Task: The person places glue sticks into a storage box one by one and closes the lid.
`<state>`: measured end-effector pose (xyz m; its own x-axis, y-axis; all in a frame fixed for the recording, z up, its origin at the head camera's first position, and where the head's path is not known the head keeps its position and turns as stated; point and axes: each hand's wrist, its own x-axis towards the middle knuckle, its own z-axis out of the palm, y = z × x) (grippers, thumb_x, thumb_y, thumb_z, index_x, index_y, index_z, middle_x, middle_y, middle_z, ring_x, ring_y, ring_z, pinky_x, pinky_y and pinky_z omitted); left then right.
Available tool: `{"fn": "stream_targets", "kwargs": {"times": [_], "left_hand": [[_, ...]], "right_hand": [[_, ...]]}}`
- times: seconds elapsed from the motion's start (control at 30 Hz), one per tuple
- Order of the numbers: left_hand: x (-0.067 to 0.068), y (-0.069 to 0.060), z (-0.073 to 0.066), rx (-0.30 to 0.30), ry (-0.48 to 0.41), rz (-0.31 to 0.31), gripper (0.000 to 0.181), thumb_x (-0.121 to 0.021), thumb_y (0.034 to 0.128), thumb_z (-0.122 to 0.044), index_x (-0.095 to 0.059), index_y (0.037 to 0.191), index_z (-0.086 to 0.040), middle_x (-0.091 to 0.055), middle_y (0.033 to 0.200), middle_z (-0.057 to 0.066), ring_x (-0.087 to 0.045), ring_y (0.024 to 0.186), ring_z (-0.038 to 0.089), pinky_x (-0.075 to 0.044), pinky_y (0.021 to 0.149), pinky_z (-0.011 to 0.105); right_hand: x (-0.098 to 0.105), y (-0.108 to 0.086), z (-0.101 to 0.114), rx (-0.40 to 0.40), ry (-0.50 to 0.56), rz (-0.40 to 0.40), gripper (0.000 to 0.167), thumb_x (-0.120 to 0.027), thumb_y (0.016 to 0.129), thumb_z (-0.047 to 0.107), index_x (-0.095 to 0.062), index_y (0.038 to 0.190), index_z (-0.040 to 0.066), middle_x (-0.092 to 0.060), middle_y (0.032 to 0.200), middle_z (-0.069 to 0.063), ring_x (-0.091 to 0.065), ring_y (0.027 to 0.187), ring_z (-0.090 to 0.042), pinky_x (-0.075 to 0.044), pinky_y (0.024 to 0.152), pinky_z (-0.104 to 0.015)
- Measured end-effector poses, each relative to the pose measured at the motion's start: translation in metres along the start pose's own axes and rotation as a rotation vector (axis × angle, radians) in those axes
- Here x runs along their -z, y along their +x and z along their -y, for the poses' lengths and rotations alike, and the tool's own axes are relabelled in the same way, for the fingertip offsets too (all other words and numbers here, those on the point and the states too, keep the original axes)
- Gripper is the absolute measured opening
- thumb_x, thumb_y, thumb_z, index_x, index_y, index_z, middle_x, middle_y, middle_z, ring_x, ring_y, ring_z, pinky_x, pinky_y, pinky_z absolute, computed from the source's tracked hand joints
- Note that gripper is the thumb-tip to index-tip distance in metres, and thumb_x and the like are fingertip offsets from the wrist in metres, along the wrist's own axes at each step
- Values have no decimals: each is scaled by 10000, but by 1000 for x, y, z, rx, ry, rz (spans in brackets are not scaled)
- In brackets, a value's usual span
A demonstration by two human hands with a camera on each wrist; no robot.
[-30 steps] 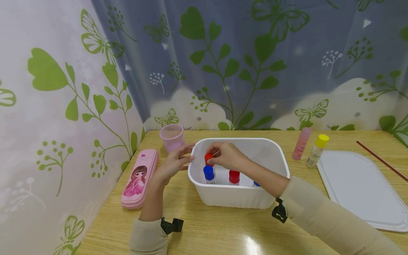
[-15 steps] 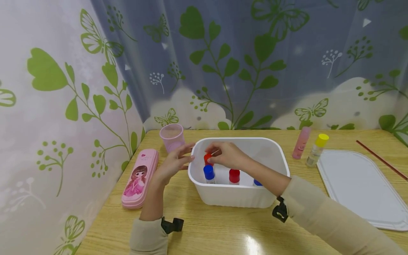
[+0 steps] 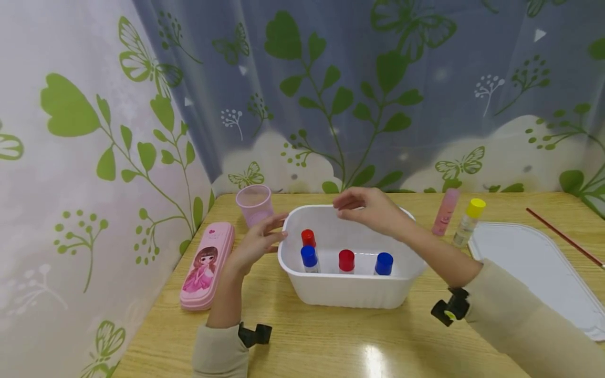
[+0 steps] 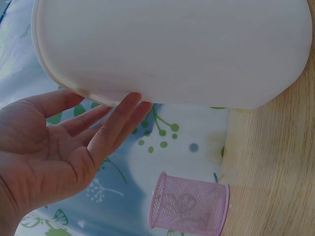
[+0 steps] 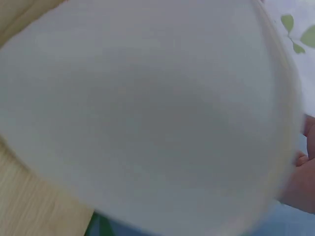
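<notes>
A white tub (image 3: 350, 291) stands on the table, holding two red-capped bottles, the rear one (image 3: 308, 237) and the front one (image 3: 346, 260), and two blue-capped ones, left (image 3: 309, 256) and right (image 3: 384, 263). My left hand (image 3: 257, 241) touches the tub's left end; in the left wrist view the fingers of that hand (image 4: 64, 142) lie extended against the wall. Above the tub's back rim, my right hand (image 3: 373, 212) hovers with loosely bent fingers and nothing in them. The right wrist view shows mostly the tub wall (image 5: 147, 108), with part of that hand (image 5: 302, 182) at the edge.
Left of the tub lie a pink pencil case (image 3: 207, 266) and a pink mesh cup (image 3: 254, 203), also in the left wrist view (image 4: 189, 204). To the right are a pink bottle (image 3: 446, 212), a yellow-capped bottle (image 3: 469, 223), a white lid (image 3: 534, 273) and a dark red stick (image 3: 562, 236).
My right hand has let go of the rear red-capped bottle, which stays in the tub, and has moved up and right. The right blue cap is now uncovered. My left hand has stayed put.
</notes>
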<state>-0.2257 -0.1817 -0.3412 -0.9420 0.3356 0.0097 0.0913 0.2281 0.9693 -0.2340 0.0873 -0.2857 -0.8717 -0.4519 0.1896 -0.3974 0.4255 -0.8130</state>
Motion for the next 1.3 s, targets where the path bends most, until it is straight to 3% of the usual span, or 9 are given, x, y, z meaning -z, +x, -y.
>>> {"fn": "stream_targets", "kwargs": {"times": [0.2,0.4,0.6,0.73,0.83,1.0,1.13,1.3], "left_hand": [[-1,-1,0,0,-1,-2,495,-506,936,-83,-341,1399,-24,-370,1387,191,-469,1153,343,-457,878,440],[0,0,0,-3,0,8,499,-503,937,-72,-330,1400,-8,-359,1389,209,-458,1161,360,-439,897,456],[1,0,1,3,-2,3,500,-510,934,-81,-335,1397,-11,-369,1383,201,-463,1157,349,-437,899,457],[1,-1,0,5,7,-3,499,-510,933,-82,-340,1398,-21,-372,1384,191,-466,1158,340,-442,893,456],[0,-2,-1,5,14,-1,500,-506,935,-83,-335,1401,-23,-370,1386,189,-468,1156,339,-444,889,457],[0,-3,-2,4,13,-4,495,-507,937,-92,-343,1401,-38,-382,1381,173,-473,1152,328,-445,888,458],[-1,-2,-1,-4,11,0,495,-507,935,-85,-342,1399,-29,-382,1378,183,-471,1152,334,-446,886,459],[-1,-1,1,-5,0,3,496,-506,934,-72,-338,1397,-14,-381,1376,196,-468,1153,344,-445,888,457]], "right_hand": [[51,-25,-11,-47,-59,-88,303,-620,891,164,-581,1127,-21,-613,1075,-146,-579,988,-253,-479,850,-340],[94,-53,-33,-157,-121,-191,421,-598,897,316,-558,1185,12,-601,1135,-121,-565,938,-32,-466,837,-262],[131,-76,-67,-203,-184,-316,479,-583,897,352,-537,1209,-8,-615,1019,97,-510,846,110,-416,715,-97],[146,-88,-88,-216,-288,-371,458,-563,910,345,-544,1189,-17,-619,1055,-40,-461,802,152,-400,649,-60],[151,-95,-103,-215,-357,-388,429,-550,923,319,-554,1161,-38,-597,1086,-202,-528,832,11,-401,615,-77],[151,-104,-128,-234,-425,-410,450,-552,922,323,-539,1166,-55,-565,1097,-299,-540,950,-370,-420,573,-179],[143,-107,-143,-260,-408,-422,531,-547,918,354,-480,1224,-74,-513,1151,-330,-492,1016,-465,-427,555,-206],[129,-107,-160,-263,-388,-504,542,-569,904,360,-482,1233,-62,-541,1128,-287,-530,993,-430,-456,518,-227]]}}
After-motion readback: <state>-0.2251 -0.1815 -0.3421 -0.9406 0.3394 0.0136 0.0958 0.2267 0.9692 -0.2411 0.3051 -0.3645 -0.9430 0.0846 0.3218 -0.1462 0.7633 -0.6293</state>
